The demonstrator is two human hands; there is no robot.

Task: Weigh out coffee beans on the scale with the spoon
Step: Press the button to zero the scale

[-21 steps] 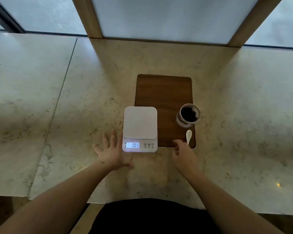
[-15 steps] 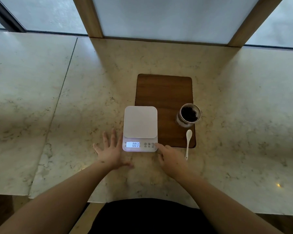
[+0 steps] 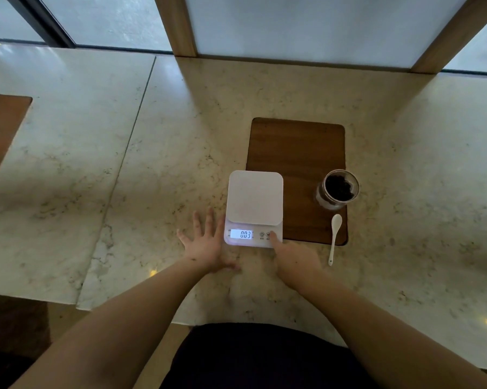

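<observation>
While the left hand (image 3: 208,245) lay flat on the marble counter (image 3: 96,192), fingers spread wide and holding nothing, just beside the white scale (image 3: 254,207), apparently to steady it, the right hand (image 3: 295,261) reached one fingertip to the rightmost button by the display, its other fingers curled loosely and empty, probably to zero the reading. The lit screen read 0.03, the small marks under the buttons were too fine to read, and no brand showed. The glass jar of coffee beans (image 3: 338,189) stood on the wooden board (image 3: 295,147), and the white spoon (image 3: 334,237) lay untouched just in front of it, with its bowl on the board's near corner and its handle out on the counter.
</observation>
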